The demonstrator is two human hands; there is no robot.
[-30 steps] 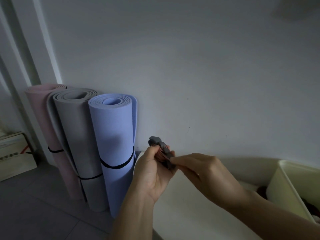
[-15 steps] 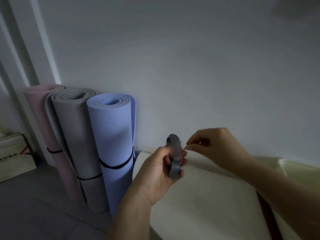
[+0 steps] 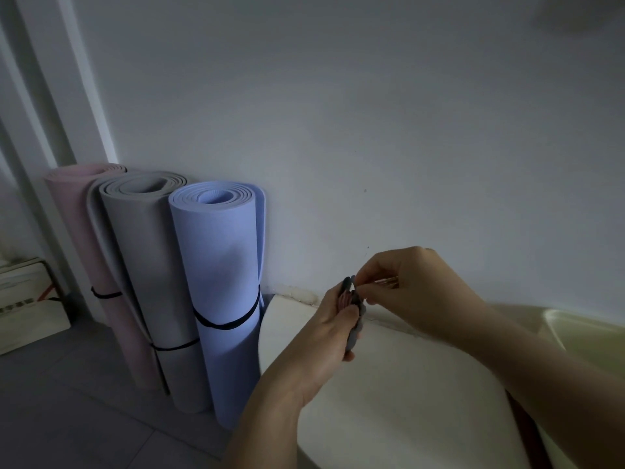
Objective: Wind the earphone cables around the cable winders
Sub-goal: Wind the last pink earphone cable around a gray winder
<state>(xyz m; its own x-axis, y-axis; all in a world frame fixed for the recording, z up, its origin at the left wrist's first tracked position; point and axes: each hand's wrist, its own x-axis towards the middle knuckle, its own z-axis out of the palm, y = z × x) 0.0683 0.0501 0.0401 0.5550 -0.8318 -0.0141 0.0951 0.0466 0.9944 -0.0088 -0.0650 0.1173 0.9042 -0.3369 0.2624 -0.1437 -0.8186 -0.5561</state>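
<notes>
Head view, lower centre: left hand (image 3: pixel 323 338) grips grey cable winder (image 3: pixel 354 321), pink earphone cable (image 3: pixel 345 300) wound on it; right hand (image 3: pixel 417 294) pinches cable at winder's top.

Dim white wall (image 3: pixel 372 113), grey tiled floor (image 3: pixel 67 418), rolled mats (image 3: pixel 223 282)

The winder (image 3: pixel 353 331) is dark grey and the cable (image 3: pixel 344 301) wound on it looks reddish-pink. Against a dull white wall (image 3: pixel 372 130) stand a pink mat (image 3: pixel 101 252), a grey mat (image 3: pixel 152 265) and a lavender-blue mat (image 3: pixel 223 265), each banded by a thin black strap (image 3: pixel 226 323). The surface (image 3: pixel 399 394) is cream, the tub (image 3: pixel 592 336) pale yellow-green, the floor (image 3: pixel 67 418) grey tile.
</notes>
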